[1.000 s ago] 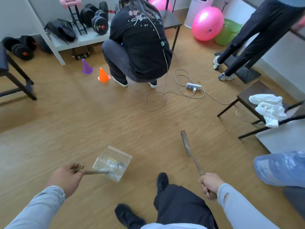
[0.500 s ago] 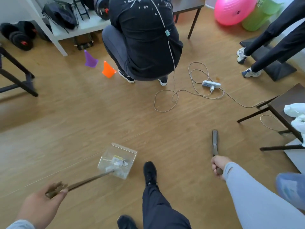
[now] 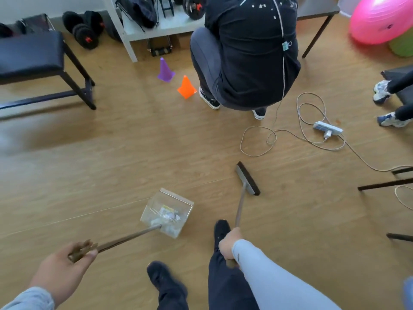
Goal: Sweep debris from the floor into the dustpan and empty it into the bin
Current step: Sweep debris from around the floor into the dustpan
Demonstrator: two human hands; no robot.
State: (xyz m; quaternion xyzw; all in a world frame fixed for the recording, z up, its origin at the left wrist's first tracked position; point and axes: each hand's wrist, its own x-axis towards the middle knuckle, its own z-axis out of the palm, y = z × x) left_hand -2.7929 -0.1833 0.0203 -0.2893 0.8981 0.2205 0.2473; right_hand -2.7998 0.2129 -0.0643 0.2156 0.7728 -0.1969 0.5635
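Head view: your left hand grips the long-handled clear plastic dustpan, kept level, probably so the paper scraps stay in. Your right hand clasps the dark flat-headed broom, head on the floor alongside. No bin visible.

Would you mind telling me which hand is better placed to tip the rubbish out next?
Left: the left hand grips the handle of the dustpan, which holds the rubbish. The right hand grips the broom.
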